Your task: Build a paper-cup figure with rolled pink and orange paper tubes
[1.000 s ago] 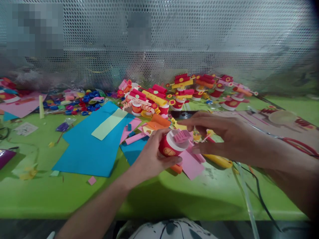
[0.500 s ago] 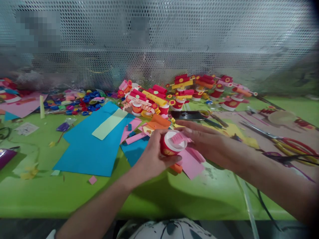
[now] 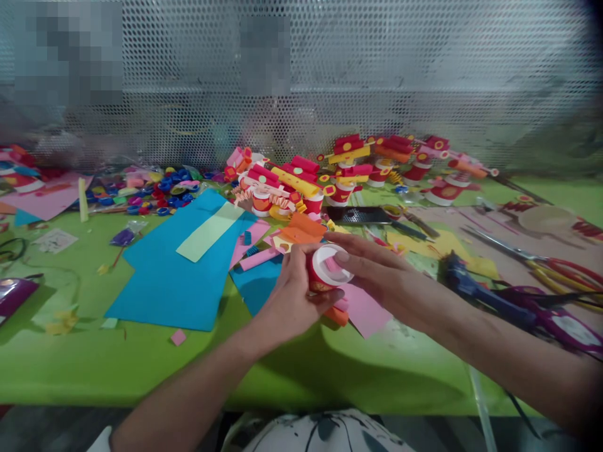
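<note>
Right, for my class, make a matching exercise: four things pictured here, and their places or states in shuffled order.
1. red-and-white cup
2. pale green paper strip
3. pink paper square
4. right hand

A. lying on blue paper
B. touching a pink piece on the cup
C. held by the left hand
D. lying on the green tabletop

Pairs: 1-C, 2-A, 3-D, 4-B

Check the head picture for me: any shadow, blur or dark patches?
Head view: a broad shadow lies on the green table below the cup, left hand and right hand; the top right corner of the head view fades to black; pixelated blocks mask parts of the metal mesh at the head view's top; the cup's print is soft in the head view.
</note>
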Demonstrator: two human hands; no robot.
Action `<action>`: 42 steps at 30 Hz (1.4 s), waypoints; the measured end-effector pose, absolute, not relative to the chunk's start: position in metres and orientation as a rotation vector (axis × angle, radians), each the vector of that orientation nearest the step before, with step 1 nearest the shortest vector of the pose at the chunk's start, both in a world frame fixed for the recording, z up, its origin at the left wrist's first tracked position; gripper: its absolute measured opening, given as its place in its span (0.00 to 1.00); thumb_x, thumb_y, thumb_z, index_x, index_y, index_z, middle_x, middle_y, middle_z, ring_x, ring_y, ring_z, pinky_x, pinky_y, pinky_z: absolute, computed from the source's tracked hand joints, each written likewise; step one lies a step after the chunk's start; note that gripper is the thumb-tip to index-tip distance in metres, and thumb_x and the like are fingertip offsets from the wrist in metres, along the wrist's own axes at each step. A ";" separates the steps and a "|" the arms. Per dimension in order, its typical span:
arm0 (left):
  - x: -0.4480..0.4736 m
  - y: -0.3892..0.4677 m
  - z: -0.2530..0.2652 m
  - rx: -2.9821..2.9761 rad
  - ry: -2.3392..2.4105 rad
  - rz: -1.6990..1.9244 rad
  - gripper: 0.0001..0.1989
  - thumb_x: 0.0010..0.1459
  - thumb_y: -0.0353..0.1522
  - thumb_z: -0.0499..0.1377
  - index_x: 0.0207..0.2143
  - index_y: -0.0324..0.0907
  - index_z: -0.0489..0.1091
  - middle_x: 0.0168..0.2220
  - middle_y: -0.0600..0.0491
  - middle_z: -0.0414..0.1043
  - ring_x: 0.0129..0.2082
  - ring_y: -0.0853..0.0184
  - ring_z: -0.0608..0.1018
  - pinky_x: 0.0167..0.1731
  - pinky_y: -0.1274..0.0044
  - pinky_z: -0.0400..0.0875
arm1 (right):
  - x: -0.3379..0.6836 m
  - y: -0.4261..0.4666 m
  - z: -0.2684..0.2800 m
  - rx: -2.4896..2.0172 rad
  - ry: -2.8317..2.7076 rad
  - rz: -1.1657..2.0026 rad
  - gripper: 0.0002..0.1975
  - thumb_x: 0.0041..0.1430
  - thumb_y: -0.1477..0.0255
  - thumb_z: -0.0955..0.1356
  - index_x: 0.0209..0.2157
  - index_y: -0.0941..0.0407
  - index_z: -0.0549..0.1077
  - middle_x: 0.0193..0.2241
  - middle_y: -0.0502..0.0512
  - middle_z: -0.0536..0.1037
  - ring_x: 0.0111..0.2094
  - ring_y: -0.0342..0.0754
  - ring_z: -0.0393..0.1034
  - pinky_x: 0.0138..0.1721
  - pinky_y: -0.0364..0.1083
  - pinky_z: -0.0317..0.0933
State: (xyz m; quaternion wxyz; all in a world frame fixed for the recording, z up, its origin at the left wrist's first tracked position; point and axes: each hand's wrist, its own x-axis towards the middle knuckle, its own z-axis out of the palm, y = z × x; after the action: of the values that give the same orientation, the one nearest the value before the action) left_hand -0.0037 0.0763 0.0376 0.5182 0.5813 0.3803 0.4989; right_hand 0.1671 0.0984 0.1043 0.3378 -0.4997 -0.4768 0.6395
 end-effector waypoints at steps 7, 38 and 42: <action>-0.004 0.079 0.037 1.421 0.944 1.197 0.33 0.50 0.31 0.73 0.54 0.46 0.60 0.57 0.43 0.65 0.59 0.50 0.69 0.58 0.57 0.68 | 0.164 0.100 0.101 -1.235 -1.271 1.674 0.19 0.53 0.57 0.77 0.46 0.49 0.80 0.48 0.52 0.82 0.50 0.53 0.74 0.54 0.53 0.67; -0.010 0.090 0.048 0.924 0.785 1.142 0.43 0.39 0.23 0.72 0.58 0.48 0.60 0.36 0.58 0.76 0.34 0.69 0.78 0.35 0.75 0.72 | 0.176 0.101 0.096 -0.979 -1.745 1.564 0.34 0.52 0.60 0.77 0.61 0.47 0.71 0.61 0.58 0.73 0.61 0.61 0.67 0.60 0.63 0.64; -0.008 0.090 0.047 0.935 0.777 1.110 0.42 0.41 0.21 0.69 0.58 0.47 0.58 0.40 0.55 0.77 0.37 0.67 0.80 0.38 0.74 0.73 | 0.177 0.105 0.085 -1.018 -1.783 1.433 0.31 0.52 0.61 0.76 0.58 0.48 0.72 0.57 0.58 0.75 0.57 0.59 0.71 0.58 0.62 0.67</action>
State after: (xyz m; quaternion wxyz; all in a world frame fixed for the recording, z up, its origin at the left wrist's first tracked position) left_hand -0.0082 0.0899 0.0474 0.6799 0.4165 0.3461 0.4944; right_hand 0.1768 0.1046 0.0847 0.3137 -0.3860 -0.6762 0.5435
